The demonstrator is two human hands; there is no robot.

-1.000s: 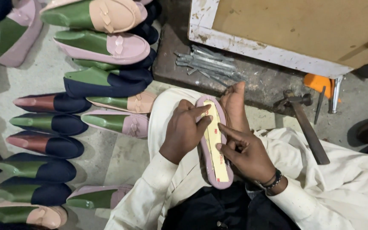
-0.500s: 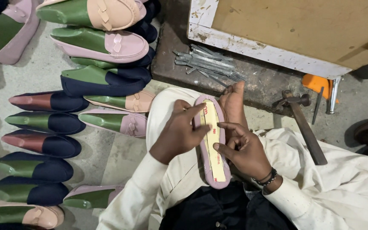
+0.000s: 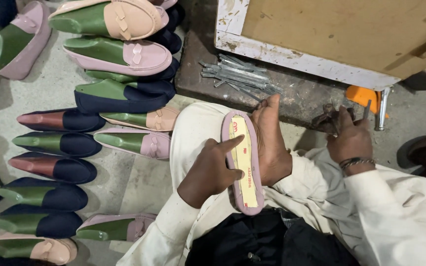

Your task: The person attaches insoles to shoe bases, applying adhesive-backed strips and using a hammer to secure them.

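At centre frame the left hand [image 3: 208,172] presses a pink shoe [image 3: 243,162] sole-up against the lap, fingers spread along its yellow insole, forefinger pointing up-right. At right, the right hand [image 3: 350,140] closes its fingers around a dark hammer head [image 3: 327,121], mostly hidden. Loose metal shanks [image 3: 237,76] lie on the stone slab [image 3: 297,93] above. Shoes on green lasts [image 3: 114,54] fill the left side, several cut off by the frame edge.

Rows of lasted shoes [image 3: 55,143] on concrete floor [image 3: 134,182]; metal strips [image 3: 237,76] beside wooden board [image 3: 341,29].
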